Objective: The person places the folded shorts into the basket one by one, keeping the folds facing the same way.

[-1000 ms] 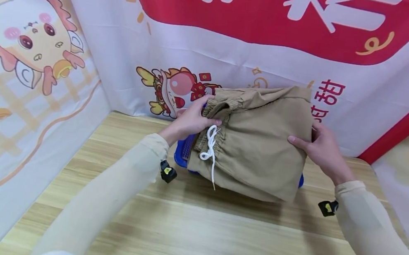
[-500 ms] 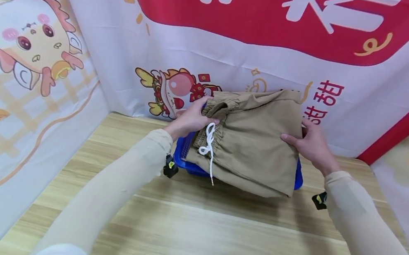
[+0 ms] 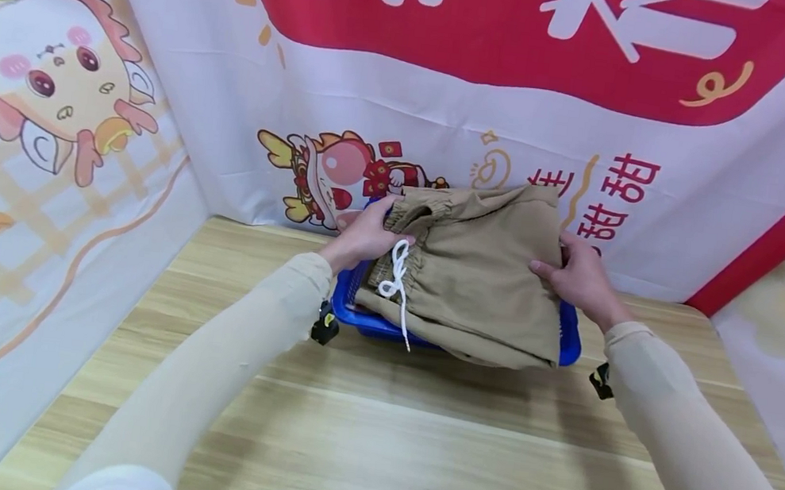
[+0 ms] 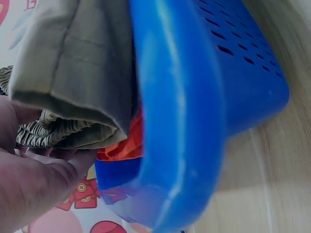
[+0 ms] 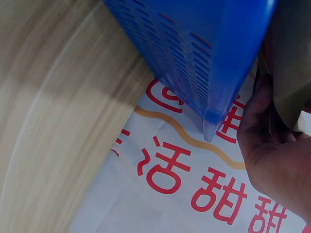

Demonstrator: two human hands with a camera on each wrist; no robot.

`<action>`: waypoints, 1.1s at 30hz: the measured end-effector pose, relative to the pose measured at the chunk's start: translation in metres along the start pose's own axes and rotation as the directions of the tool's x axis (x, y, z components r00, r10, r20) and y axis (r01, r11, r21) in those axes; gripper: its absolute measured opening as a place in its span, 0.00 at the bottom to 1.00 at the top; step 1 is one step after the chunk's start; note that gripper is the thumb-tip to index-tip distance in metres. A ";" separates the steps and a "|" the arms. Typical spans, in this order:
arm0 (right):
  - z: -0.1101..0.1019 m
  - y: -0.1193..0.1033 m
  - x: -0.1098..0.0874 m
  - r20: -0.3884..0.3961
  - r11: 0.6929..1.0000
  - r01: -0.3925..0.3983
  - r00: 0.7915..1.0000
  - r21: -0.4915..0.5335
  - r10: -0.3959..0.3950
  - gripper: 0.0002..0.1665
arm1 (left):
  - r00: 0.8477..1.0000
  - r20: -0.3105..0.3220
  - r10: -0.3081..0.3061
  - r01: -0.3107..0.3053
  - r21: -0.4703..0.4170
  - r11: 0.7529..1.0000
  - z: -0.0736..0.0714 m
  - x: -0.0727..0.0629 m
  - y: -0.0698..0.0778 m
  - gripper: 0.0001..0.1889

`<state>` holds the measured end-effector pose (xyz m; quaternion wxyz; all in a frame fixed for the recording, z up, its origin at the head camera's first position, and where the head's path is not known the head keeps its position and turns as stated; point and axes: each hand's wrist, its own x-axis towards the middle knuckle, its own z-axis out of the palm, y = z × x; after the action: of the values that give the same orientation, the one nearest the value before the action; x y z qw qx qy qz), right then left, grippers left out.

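Note:
Folded khaki drawstring shorts (image 3: 478, 278) lie over the blue plastic basket (image 3: 570, 335), covering most of its opening. My left hand (image 3: 367, 233) pinches the gathered waistband, beside the white drawstring (image 3: 396, 277). At the opposite end, my right hand (image 3: 581, 279) grips the folded edge, thumb on top and fingers beneath. Orange-red cloth (image 4: 127, 143) shows inside the basket under the shorts in the left wrist view. Close by the basket's slotted wall (image 5: 170, 53), the right wrist view has the right hand's fingers (image 5: 260, 116) curled under the khaki fabric.
The basket stands on a wood-grain table (image 3: 372, 442) against a printed fabric backdrop (image 3: 406, 111). Another printed cloth (image 3: 49, 161) hangs along the left side, and a red strip (image 3: 774, 237) runs down the right.
Both hands keep hold of the shorts. The right hand has moved left and the shorts have come down onto the basket, whose front rim and right end now show more.

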<state>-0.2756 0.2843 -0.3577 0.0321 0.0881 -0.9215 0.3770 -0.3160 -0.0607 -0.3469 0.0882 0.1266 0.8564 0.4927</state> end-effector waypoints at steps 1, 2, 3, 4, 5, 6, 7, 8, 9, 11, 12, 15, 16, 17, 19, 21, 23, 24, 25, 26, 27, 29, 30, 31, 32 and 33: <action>0.001 0.001 0.001 0.008 1.000 0.007 1.000 -0.010 -0.007 0.25 | 1.000 -0.001 0.000 0.000 0.000 1.000 0.000 0.000 -0.001 0.41; 0.001 0.001 0.001 0.018 1.000 0.012 1.000 -0.023 -0.012 0.24 | 1.000 -0.001 0.001 -0.001 0.003 1.000 0.000 0.001 -0.002 0.40; 0.002 0.002 0.002 0.030 0.999 0.017 0.999 -0.040 -0.016 0.24 | 1.000 -0.001 0.001 -0.001 0.010 1.000 0.000 0.001 -0.004 0.40; 0.002 0.001 0.003 0.047 0.999 0.017 0.999 -0.050 -0.014 0.24 | 1.000 0.001 -0.002 0.002 0.019 1.000 0.000 0.002 -0.006 0.40; 0.003 0.001 0.003 0.066 0.998 0.014 0.998 -0.066 -0.010 0.25 | 1.000 0.004 -0.005 0.005 0.026 1.000 0.000 0.002 -0.007 0.40; 0.003 0.001 0.003 0.086 0.997 0.010 0.996 -0.079 -0.003 0.27 | 1.000 0.007 -0.008 0.008 0.036 0.999 0.001 0.002 -0.009 0.40; 0.003 0.001 0.004 0.104 0.995 0.006 0.995 -0.096 0.004 0.29 | 1.000 0.011 -0.010 0.009 0.048 0.999 0.001 0.002 -0.011 0.40; 0.003 0.001 0.004 0.119 0.994 0.002 0.993 -0.112 0.011 0.31 | 1.000 0.016 -0.010 0.009 0.058 0.998 0.002 0.003 -0.012 0.40; 0.003 0.001 0.004 0.132 0.993 -0.001 0.991 -0.122 0.017 0.34 | 1.000 0.019 -0.010 0.009 0.066 0.998 0.002 0.003 -0.014 0.40; 0.004 0.000 0.005 0.146 0.988 0.000 0.989 -0.153 0.023 0.37 | 1.000 0.023 -0.003 0.002 0.072 0.997 0.003 0.003 -0.016 0.40; 0.004 0.000 0.005 0.149 0.985 0.008 0.989 -0.173 0.018 0.37 | 1.000 0.024 -0.001 -0.001 0.075 0.997 0.004 0.004 -0.017 0.40; 0.006 -0.001 0.005 0.155 0.973 0.031 0.988 -0.229 0.005 0.36 | 1.000 0.024 -0.016 0.014 0.087 0.996 0.005 0.005 -0.019 0.39; 0.007 -0.002 0.005 0.158 0.968 0.038 0.987 -0.248 0.001 0.35 | 0.999 0.027 -0.030 0.027 0.098 0.995 0.005 0.005 -0.019 0.39; 0.007 -0.002 0.004 0.163 0.966 0.043 0.987 -0.256 -0.001 0.35 | 0.998 0.030 -0.046 0.043 0.113 0.993 0.005 0.005 -0.019 0.40; 0.008 -0.002 0.003 0.162 0.965 0.039 0.987 -0.259 0.003 0.35 | 0.996 0.036 -0.076 0.070 0.153 0.986 0.005 0.004 -0.018 0.42; 0.007 -0.003 0.002 0.143 0.959 0.042 0.990 -0.281 -0.002 0.40 | 0.994 0.046 -0.100 0.089 0.200 0.976 0.004 0.002 -0.016 0.45; 0.005 -0.005 0.001 0.112 0.952 0.044 0.994 -0.304 -0.011 0.46 | 0.995 0.038 -0.096 0.083 0.259 0.962 0.002 0.001 -0.012 0.49; 0.004 -0.008 0.000 0.095 0.946 0.049 0.995 -0.321 -0.019 0.48 | 0.996 0.029 -0.085 0.073 0.291 0.954 0.001 0.000 -0.010 0.49; 0.002 -0.010 0.000 0.084 0.940 0.056 0.996 -0.337 -0.029 0.50 | 0.997 0.021 -0.071 0.060 0.319 0.946 0.000 -0.001 -0.007 0.50; 0.000 -0.012 -0.001 0.078 0.935 0.060 0.996 -0.351 -0.035 0.52 | 0.999 0.010 -0.053 0.046 0.352 0.935 -0.002 -0.002 -0.004 0.49; -0.002 -0.015 -0.001 0.081 0.932 0.069 0.996 -0.357 -0.043 0.53 | 1.000 -0.005 -0.031 0.030 0.389 0.921 -0.003 -0.002 0.000 0.49; -0.005 -0.021 -0.001 0.108 0.927 0.093 0.993 -0.365 -0.057 0.54 | 1.000 -0.015 0.016 -0.007 0.458 0.889 -0.005 -0.002 0.007 0.46; -0.007 -0.023 0.000 0.127 0.923 0.108 0.990 -0.369 -0.065 0.54 | 0.999 -0.012 0.043 -0.032 0.497 0.867 -0.005 -0.003 0.011 0.45; -0.008 -0.024 0.001 0.150 0.919 0.124 0.986 -0.374 -0.072 0.55 | 0.997 0.005 0.077 -0.068 0.539 0.840 -0.005 -0.002 0.015 0.43; -0.008 -0.026 0.002 0.174 0.914 0.142 0.982 -0.381 -0.080 0.56 | 0.993 0.033 0.114 -0.112 0.588 0.801 -0.005 -0.001 0.018 0.42; -0.008 -0.027 0.003 0.199 0.907 0.161 0.976 -0.389 -0.088 0.58 | 0.986 0.072 0.152 -0.164 0.632 0.758 -0.004 0.000 0.022 0.42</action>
<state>-0.2738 0.2708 -0.3328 -0.0081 0.1717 -0.9708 0.1672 -0.3140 -0.0537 -0.3258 0.0054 0.2246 0.9578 0.1791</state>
